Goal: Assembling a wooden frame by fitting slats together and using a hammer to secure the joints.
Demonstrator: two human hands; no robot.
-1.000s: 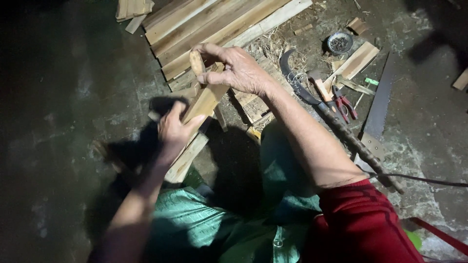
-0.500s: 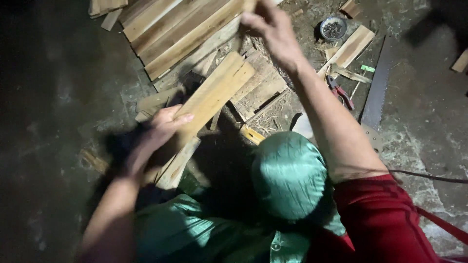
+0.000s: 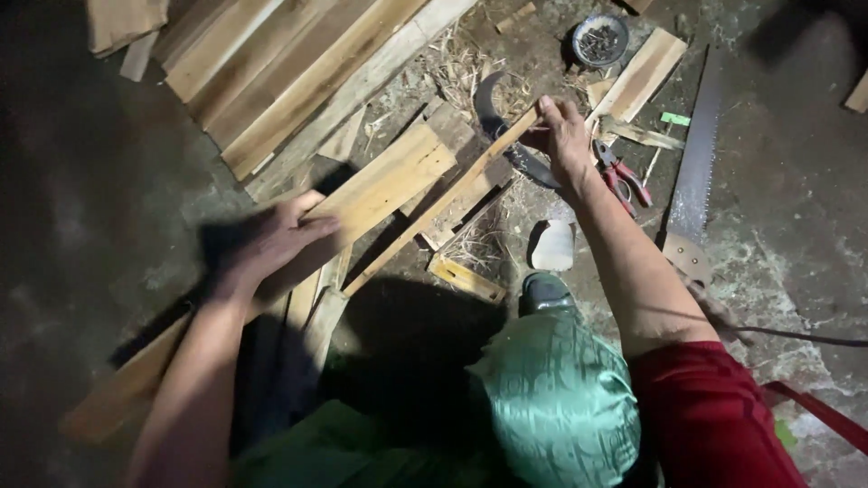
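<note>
My left hand [image 3: 271, 239] presses down on a long flat wooden plank [image 3: 380, 185] that runs from lower left to upper right across the floor. My right hand [image 3: 565, 136] grips the far end of a thin wooden slat [image 3: 434, 212], which slopes down to the left beside the plank. Under that slat lies a curved dark blade [image 3: 497, 122]. My green-clad knees [image 3: 551, 398] fill the bottom of the view.
A stack of planks [image 3: 280, 63] lies at the upper left. A hand saw [image 3: 692, 181], red-handled pliers [image 3: 624, 176], a round tin of nails [image 3: 601, 38], short offcuts [image 3: 646, 63] and straw litter the concrete floor on the right.
My right hand came back from the far planks holding a thin slat. The left hand slid along the plank, which now lies flatter.
</note>
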